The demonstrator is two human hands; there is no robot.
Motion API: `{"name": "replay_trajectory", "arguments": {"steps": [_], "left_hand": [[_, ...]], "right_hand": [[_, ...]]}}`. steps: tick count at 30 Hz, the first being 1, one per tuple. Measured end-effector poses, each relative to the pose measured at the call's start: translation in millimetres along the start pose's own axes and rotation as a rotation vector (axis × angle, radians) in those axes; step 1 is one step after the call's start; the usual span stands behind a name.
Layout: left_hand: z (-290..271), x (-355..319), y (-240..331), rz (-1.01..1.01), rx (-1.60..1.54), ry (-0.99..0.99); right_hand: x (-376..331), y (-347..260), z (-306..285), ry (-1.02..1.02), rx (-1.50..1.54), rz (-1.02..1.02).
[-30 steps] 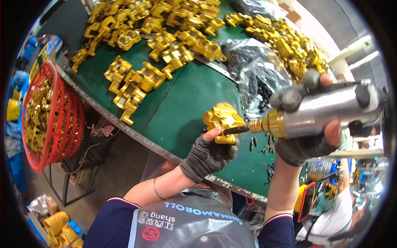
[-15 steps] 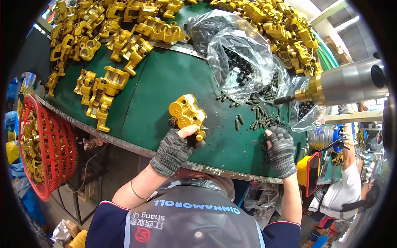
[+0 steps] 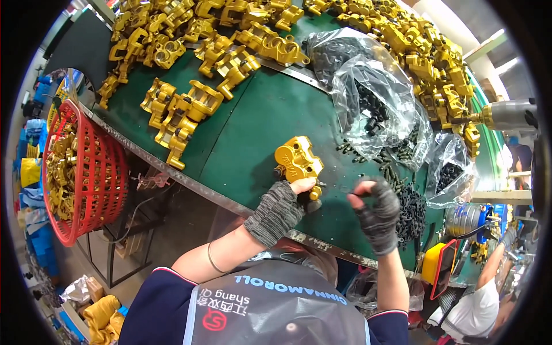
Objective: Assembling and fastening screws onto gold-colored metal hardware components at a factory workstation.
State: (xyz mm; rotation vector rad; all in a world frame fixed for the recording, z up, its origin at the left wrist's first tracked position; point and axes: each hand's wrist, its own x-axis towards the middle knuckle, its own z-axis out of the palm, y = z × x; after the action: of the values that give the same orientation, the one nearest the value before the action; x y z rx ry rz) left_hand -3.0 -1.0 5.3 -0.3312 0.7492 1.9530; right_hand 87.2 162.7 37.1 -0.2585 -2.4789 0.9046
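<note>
Your left hand (image 3: 282, 210) is clamped on the gold caliper body (image 3: 298, 164), holding it by its near end against the green table (image 3: 259, 126); the casting sticks out away from you, past your fingers. Your right hand (image 3: 376, 210) is just to the right of that grip, fingertips pinched narrow on what looks like a small dark bolt (image 3: 351, 188) — too small to say for sure.

The loose dark bolts (image 3: 411, 210) lie just right of your right hand, with more in the clear plastic bags (image 3: 374, 103) beyond it. The pneumatic driver (image 3: 509, 115) hangs well off to the right, out of both hands.

Progress, as I read it: this one caliper is picked and positioned, and a fastener is probably in your fingers but not seated in the casting yet. Driving it is left to do.

Bulk view: a large spread of gold castings (image 3: 190, 109) is on the table beyond your left-hand grip, and the red basket (image 3: 86, 172) far left of it is partly full of gold parts. I can't tell which pile is finished, so no count on what's left overall.
</note>
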Motion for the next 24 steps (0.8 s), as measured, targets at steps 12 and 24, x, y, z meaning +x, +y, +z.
{"name": "replay_trajectory", "arguments": {"steps": [12, 24], "left_hand": [[-1, 2, -9, 0.082, 0.176, 0.077], [-8, 12, -17, 0.103, 0.086, 0.039]], "right_hand": [[12, -24, 22, -0.172, 0.236, 0.172], [10, -8, 36, -0.310, 0.650, 0.670]]}}
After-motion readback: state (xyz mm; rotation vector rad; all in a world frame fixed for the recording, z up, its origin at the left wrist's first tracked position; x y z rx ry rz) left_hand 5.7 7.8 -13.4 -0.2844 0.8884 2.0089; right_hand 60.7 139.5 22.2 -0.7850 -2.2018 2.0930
